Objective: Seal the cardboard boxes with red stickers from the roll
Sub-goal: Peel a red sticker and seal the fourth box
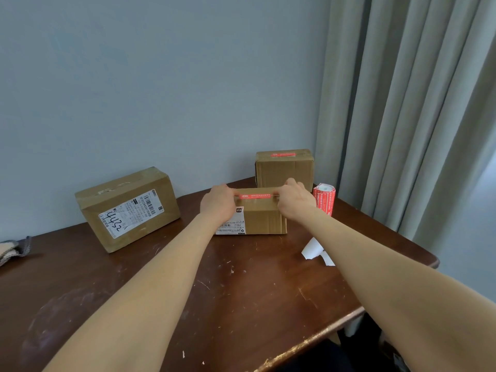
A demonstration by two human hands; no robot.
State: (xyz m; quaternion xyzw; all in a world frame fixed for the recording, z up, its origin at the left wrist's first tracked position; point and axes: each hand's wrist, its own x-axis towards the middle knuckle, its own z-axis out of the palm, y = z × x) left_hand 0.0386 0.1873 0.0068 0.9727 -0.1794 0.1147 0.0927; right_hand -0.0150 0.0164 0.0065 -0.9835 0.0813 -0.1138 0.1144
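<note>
Here the left hand [218,202] and right hand [294,200] each pinch an end of the sticker [256,196] across the box [264,220] top; fingertips mostly hidden, roll [325,198] partly covered beside the right wrist

1. A dark brown wooden table [241,291] fills the lower frame.
2. On it, left of centre, sits a large brown cardboard box with a white label [126,210]; a grey folded cloth [14,249] lies at the left edge.
3. At centre stands a small brown cardboard box [264,218], with a square brown cardboard box [284,167] behind it (by the wall).
4. A red paper sticker strip [256,196] lies along the small box's top; the left hand [218,204] pinches its left end, the right hand [294,201] its right end.
5. A red sticker roll [325,200] stands upright just right of that box, with a white paper scrap [312,249] in front of the roll.
</note>
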